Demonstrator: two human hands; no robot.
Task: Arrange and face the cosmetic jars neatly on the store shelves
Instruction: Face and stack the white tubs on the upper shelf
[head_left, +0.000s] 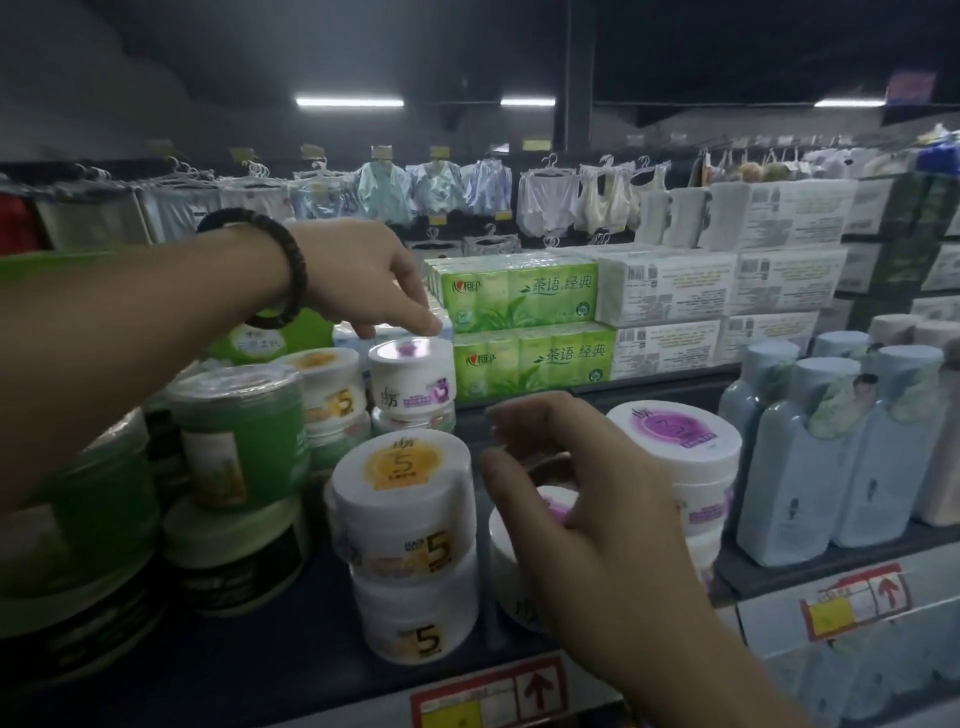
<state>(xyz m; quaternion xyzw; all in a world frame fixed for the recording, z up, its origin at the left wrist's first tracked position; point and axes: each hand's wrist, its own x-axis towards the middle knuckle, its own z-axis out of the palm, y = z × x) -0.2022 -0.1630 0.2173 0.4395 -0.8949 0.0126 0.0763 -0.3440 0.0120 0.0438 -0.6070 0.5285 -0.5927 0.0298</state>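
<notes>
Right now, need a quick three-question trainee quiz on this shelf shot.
1. True or false: the left hand reaches over a purple-lid jar at the back.
2. Which number is printed on the yellow-label jars? A) 3 B) 5 C) 8
3. Fill in: the blue bottles stand to the ___ of the jars.
Key: 1 true; 2 B; 3 right.

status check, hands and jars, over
Left hand fingertips at rear purple-lid jar, grip unclear. Right hand open over front purple jar. Yellow-label stack close beside it.
</notes>
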